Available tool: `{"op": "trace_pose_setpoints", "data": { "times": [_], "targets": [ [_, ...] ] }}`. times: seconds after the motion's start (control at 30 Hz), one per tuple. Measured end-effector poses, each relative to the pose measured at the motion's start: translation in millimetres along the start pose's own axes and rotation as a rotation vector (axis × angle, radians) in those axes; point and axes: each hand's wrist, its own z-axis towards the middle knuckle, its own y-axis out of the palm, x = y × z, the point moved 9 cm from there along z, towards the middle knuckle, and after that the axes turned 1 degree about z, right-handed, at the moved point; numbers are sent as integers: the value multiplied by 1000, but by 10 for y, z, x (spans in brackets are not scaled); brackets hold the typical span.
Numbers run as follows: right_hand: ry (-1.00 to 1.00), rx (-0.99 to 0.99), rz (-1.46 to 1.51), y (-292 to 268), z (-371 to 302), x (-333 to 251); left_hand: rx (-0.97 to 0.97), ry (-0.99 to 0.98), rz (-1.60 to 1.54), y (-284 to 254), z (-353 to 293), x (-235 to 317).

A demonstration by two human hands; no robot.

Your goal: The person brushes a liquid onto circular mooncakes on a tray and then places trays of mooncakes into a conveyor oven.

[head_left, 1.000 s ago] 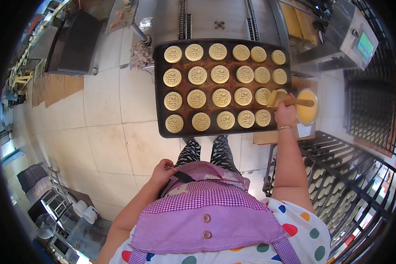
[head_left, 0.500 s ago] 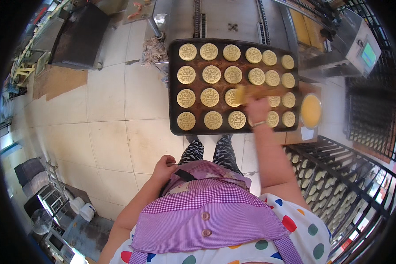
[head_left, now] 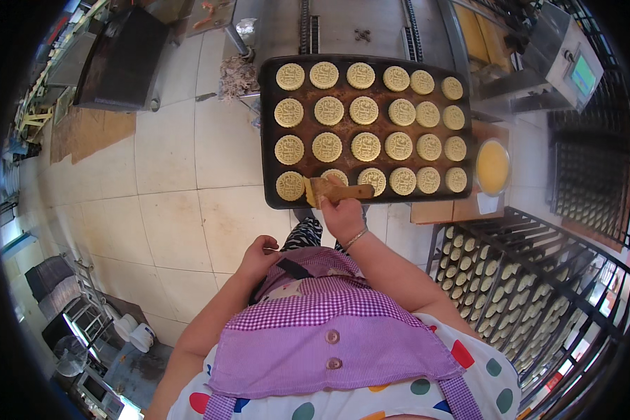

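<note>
A dark baking tray carries rows of round, pale-yellow mooncakes with stamped tops and scalloped edges. My right hand is closed round a pastry brush with a flat wooden handle. Its yellow-wet bristles are over the front row near the tray's left corner, between the first two mooncakes; the brush partly covers the second one. My left hand hangs by the apron at my waist, fingers loosely bent and apart, nothing visible in it. A bowl of yellow liquid stands just right of the tray.
The tray rests at the front of a metal conveyor with chains. A machine with a green screen stands at the back right. At lower right, a black rack holds trays of more pale rounds. A dark cabinet stands far left.
My right hand has swept the brush leftward and nearer, from the third row's middle to the front row's left end. My left hand stays at my waist.
</note>
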Motion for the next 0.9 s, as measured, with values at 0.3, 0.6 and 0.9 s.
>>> {"op": "trace_pose_setpoints", "data": {
  "times": [0.3, 0.6, 0.9],
  "targets": [
    [59, 604, -434, -2702, -43, 587, 15, -60, 14, 59, -14, -188],
    [-35, 244, -110, -1519, -33, 597, 18, -35, 57, 269, 60, 125],
    [233, 647, -447, -3928, -35, 1536, 49, -107, 13, 352, 4, -119]
  ]
}}
